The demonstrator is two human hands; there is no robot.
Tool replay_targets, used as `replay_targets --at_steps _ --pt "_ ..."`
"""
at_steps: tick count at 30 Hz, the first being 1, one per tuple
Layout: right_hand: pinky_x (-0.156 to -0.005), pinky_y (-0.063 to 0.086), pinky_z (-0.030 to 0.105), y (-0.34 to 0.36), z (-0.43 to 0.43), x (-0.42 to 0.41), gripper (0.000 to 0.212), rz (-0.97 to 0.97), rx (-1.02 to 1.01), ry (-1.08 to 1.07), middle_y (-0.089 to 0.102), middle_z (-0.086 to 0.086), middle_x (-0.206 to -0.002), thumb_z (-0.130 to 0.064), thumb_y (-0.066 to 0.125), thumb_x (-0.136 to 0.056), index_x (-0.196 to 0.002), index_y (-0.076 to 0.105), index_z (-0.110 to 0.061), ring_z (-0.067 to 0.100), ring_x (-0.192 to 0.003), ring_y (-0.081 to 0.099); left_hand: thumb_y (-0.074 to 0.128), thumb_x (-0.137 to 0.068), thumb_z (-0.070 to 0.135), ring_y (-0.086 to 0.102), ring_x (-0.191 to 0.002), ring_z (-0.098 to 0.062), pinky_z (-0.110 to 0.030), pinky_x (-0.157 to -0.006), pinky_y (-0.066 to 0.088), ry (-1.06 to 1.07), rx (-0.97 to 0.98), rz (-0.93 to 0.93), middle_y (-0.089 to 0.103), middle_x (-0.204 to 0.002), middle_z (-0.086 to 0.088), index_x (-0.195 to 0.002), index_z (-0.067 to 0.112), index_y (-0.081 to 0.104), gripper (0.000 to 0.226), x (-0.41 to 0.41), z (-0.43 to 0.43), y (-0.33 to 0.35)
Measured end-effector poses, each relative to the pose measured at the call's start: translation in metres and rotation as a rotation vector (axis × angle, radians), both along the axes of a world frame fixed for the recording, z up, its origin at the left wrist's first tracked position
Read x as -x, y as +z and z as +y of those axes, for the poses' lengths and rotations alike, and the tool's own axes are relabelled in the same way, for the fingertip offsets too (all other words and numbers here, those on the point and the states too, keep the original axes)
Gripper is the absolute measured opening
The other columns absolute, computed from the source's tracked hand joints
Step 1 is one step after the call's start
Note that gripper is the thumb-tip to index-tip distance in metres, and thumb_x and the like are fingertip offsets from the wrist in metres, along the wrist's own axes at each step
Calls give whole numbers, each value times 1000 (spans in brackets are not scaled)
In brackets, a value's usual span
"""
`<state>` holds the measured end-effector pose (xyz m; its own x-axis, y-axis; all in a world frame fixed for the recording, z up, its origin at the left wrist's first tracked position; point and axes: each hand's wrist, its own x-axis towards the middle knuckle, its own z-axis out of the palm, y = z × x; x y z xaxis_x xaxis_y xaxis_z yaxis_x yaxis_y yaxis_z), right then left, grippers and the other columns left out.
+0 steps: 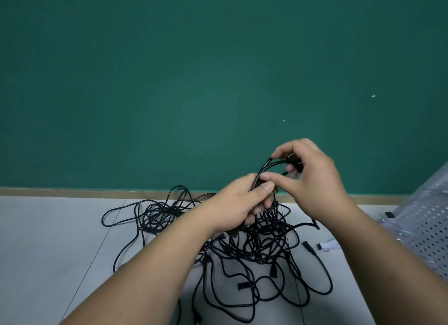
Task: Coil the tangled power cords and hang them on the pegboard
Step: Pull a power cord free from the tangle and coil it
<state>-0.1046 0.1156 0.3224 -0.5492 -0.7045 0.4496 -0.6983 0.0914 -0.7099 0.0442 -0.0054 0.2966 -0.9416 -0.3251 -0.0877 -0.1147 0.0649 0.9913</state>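
1 head-worn camera looks down, close over the cords (264,230), facing the wall (169,82).

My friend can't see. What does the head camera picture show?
A left hand and a right hand grip a loop of black cord held above a tangled pile of cords on the pale floor. Behind is a green wall; a white pegboard shows at the right edge.

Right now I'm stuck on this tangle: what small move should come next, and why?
Probably draw the cord up and free with the right hand while the left hand holds its loop: both hands grip it, but it runs down into the knotted pile on the floor.
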Motion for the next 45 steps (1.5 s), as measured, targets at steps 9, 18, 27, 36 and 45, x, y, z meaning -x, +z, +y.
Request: replay_targets --at_steps 9,18,27,36,45 --pt "-78 65 47 -10 12 15 8 -369 -229 -51 78 -3 -83 -23 81 -94 -97 75 -25 26 -77 77 39 -116 24 37 -54 -15 -28 -52 40 236 -240 190 40 -67 0 -111 8 53 22 1 5 5" --pt "-69 65 26 1 2 -8 18 -881 175 -58 77 11 -83 -12 82 -92 -106 73 -6 22 -71 77 34 -117 21 78 -100 -34 -45 -100 60 185 -51 124 78 -104 -19 -115 9 52 22 7 16 -4" --pt "-62 57 27 -4 -1 -7 15 -663 156 -174 80 0 -90 -22 86 -89 -101 77 -19 15 -73 76 38 -117 24 29 -56 -13 -30 -57 41 105 -213 164 36 -70 2 -124 10 51 21 11 28 -5" --pt "-69 58 23 -2 -1 -2 31 -783 276 -29 74 -2 -82 -9 85 -88 -116 76 -19 14 -68 64 38 -116 27 42 -59 -15 -37 -67 57 44 -219 102 35 -69 2 -110 4 55 30 11 22 -6" --pt "-91 59 35 -15 -2 -7 39 -693 -259 204 80 3 -114 -44 46 -111 -130 66 -17 20 -104 78 41 -116 25 28 -52 -10 -23 -50 38 327 -445 207 32 -65 4 -101 12 49 21 13 16 4"
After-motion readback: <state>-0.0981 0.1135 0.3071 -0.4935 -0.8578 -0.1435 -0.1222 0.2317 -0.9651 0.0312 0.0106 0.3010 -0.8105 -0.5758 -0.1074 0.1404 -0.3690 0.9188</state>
